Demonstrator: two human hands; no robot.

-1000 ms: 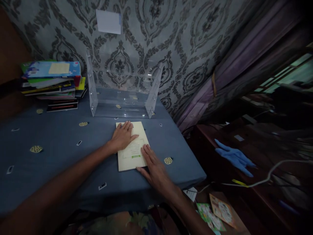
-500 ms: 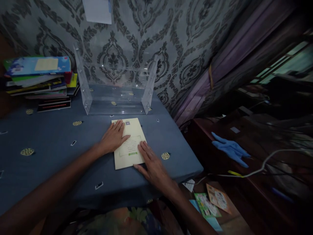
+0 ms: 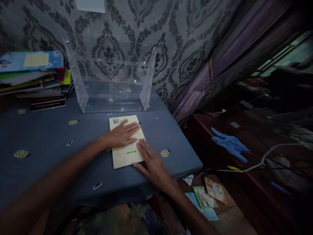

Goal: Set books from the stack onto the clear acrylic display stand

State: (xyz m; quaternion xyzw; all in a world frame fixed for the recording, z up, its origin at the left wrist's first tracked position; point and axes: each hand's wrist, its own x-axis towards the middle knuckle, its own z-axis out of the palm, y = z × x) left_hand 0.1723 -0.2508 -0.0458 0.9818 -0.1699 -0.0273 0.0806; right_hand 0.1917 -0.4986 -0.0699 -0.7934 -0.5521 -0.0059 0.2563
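A pale cream book [image 3: 122, 159] lies flat on the blue patterned tablecloth [image 3: 85, 166], with small print, a green label and a barcode on its upper face. Across its upper middle rests my left hand [image 3: 122, 134], palm down and fingers stretched out, hiding part of the print. My right hand [image 3: 153, 164] lies along the book's right edge, fingertips on the cover and thumb at the lower corner. Its fingers are straight and close together, not wrapped round the book. Behind the book stands a clear acrylic rack [image 3: 111, 106] with slanted sides.
At the back left is a pile of books [image 3: 31, 71]. Patterned wallpaper [image 3: 110, 49] and a purple curtain [image 3: 195, 88] back the table. A blue glove [image 3: 230, 143] and a pale cable [image 3: 262, 160] lie on dark furniture at right. Colourful booklets [image 3: 205, 197] lie lower down.
My left hand has slid rightward over the book, uncovering the barcode at its top left. My right hand stays at the right edge. The view has shifted slightly.
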